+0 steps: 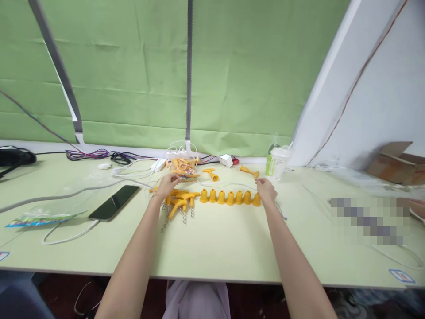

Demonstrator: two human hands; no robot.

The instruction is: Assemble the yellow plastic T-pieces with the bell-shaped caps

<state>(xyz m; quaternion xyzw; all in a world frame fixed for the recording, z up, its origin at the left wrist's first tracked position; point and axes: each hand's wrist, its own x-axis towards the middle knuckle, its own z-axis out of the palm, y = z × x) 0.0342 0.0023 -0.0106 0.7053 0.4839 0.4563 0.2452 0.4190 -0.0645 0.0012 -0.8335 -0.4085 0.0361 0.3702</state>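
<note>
My left hand (168, 185) is at the near edge of a clear plastic bag (184, 167) of orange parts, its fingers pinched on the bag. Below it lies a pile of orange T-shaped corkscrew handles (179, 204) with metal spirals pointing toward me. To their right runs a row of several orange bell-shaped caps (230, 198), wide ends down. My right hand (266, 190) is closed beside the last cap, with its fingertips at the near end of an orange corkscrew (249, 171). Another orange corkscrew (211, 174) lies between the bag and the row.
A phone (114, 204) on a white cable and a flat plastic packet (43, 217) lie at left. Cables and a white power strip (179, 154) line the back. A lidded cup (280, 161) stands right, and a cardboard box (395, 164) farther right. A person's hand (417, 208) shows at the edge.
</note>
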